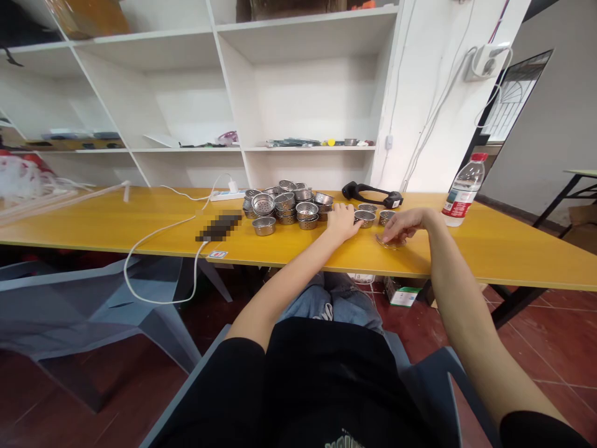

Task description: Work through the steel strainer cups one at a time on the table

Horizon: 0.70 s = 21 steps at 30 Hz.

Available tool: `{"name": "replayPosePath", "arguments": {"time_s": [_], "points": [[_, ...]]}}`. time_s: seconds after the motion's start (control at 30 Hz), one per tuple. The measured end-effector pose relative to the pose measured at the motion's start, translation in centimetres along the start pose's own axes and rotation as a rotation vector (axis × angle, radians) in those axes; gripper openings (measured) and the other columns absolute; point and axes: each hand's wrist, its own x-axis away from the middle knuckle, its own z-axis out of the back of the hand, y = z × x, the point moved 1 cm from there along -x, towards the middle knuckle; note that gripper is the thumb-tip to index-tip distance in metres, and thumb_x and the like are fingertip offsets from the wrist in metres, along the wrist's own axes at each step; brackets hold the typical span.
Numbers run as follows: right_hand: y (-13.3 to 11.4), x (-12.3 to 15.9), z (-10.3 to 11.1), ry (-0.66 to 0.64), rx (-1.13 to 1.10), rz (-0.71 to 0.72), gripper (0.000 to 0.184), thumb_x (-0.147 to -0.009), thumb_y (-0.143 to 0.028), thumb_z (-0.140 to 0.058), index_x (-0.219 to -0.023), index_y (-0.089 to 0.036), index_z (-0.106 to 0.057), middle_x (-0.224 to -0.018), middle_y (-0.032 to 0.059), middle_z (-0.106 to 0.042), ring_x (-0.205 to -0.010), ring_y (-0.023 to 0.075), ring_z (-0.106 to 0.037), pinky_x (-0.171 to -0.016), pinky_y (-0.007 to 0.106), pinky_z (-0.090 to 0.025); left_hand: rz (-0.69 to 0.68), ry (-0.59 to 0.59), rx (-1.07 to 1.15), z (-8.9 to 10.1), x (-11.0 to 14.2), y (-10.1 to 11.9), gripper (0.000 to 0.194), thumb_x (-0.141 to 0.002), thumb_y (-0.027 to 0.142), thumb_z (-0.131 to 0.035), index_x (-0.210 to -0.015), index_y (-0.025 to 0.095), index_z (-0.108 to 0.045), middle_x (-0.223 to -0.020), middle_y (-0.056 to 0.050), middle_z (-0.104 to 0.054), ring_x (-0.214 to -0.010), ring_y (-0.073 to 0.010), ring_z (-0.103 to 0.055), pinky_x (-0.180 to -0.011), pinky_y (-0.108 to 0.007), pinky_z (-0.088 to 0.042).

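A pile of several small perforated steel cups point(285, 208) sits on the yellow table point(140, 224). My left hand point(342, 223) rests just right of the pile, its fingers curled against one steel cup point(364, 218). My right hand point(405, 225) lies palm down a little further right, fingers bent over a flat round metal piece point(389, 241) on the tabletop. Two more cups point(386, 216) stand between and behind the hands.
A black hand-held tool point(373, 193) lies behind the cups. A water bottle point(464, 190) stands to the right. A white power strip point(226, 195) and cable point(153, 236) trail left. White shelves point(303, 99) rise behind the table; a grey chair point(93, 298) stands left.
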Motion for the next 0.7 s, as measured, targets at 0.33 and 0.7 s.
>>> {"name": "replayPosePath", "arguments": {"time_s": [0.33, 0.7], "points": [[-1.4, -1.4, -1.2, 0.074, -0.146, -0.106, 0.028, -0.087, -0.014, -0.075, -0.066, -0.006, -0.058, -0.064, 0.0048, -0.053, -0.049, 0.0066, -0.043, -0.046, 0.018, -0.035, -0.039, -0.009, 0.039, 0.0, 0.1, 0.0, 0.063, -0.108, 0.057, -0.058, -0.142, 0.004, -0.057, -0.140, -0.022, -0.058, -0.135, -0.0378, -0.050, -0.103, -0.048, -0.052], [-1.4, -1.9, -0.7, 0.231, 0.011, -0.059, 0.027, -0.093, -0.012, -0.069, -0.070, -0.007, -0.056, -0.066, 0.0032, -0.052, -0.052, 0.0064, -0.043, -0.048, 0.019, -0.036, -0.074, -0.020, 0.033, 0.0, 0.2, -0.2, 0.054, -0.111, 0.048, -0.056, -0.141, 0.004, -0.058, -0.140, -0.019, -0.060, -0.135, -0.0358, -0.052, -0.107, -0.048, -0.051]]}}
